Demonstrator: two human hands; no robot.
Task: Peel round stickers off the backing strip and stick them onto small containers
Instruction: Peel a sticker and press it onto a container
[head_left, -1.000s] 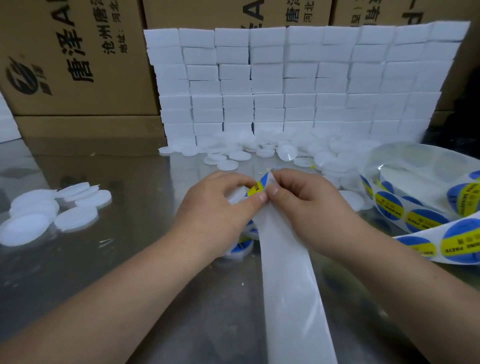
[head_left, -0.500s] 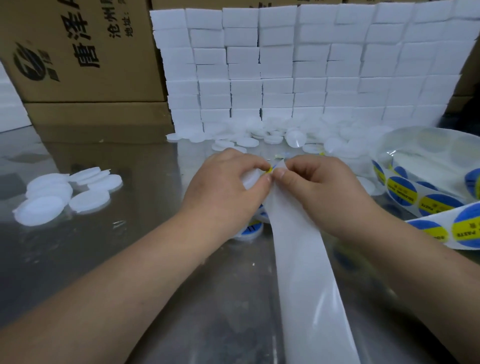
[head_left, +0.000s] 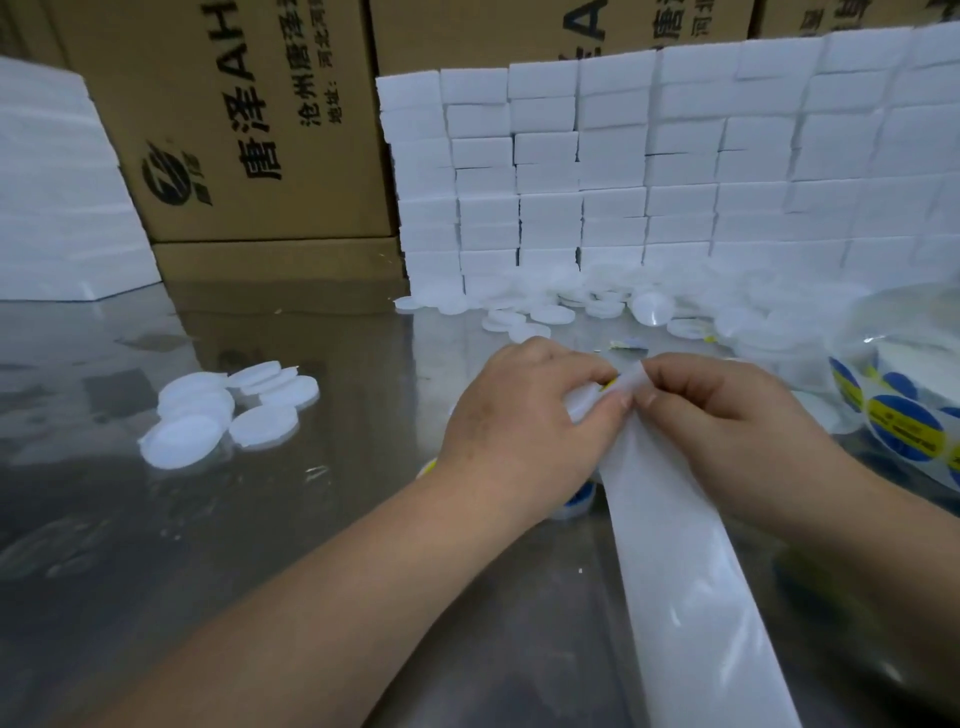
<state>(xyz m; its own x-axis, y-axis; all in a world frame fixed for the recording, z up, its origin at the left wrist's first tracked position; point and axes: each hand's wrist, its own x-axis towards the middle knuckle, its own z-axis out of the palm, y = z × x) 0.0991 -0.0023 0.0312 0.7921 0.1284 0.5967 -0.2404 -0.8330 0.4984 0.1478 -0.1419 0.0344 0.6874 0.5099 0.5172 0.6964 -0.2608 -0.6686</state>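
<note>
Centre frame: left hand (head_left: 519, 421) pinches sticker (head_left: 611, 385) edge, mostly hidden; right hand (head_left: 727, 421) pinches backing strip (head_left: 675, 571) top. Judgement: peel slowly, strip bent back sharply, no creasing. Blank containers (head_left: 234, 415) mid-left on worktop (head_left: 260, 545); press sticker centred.

Stacked white foam blocks (head_left: 675, 171) before printed cardboard boxes (head_left: 249, 130) on a shiny table (head_left: 208, 545).

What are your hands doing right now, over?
Left hand pinching sticker edge. Right hand pinching backing strip top. Stickered container lying below left hand, not blocking.
</note>
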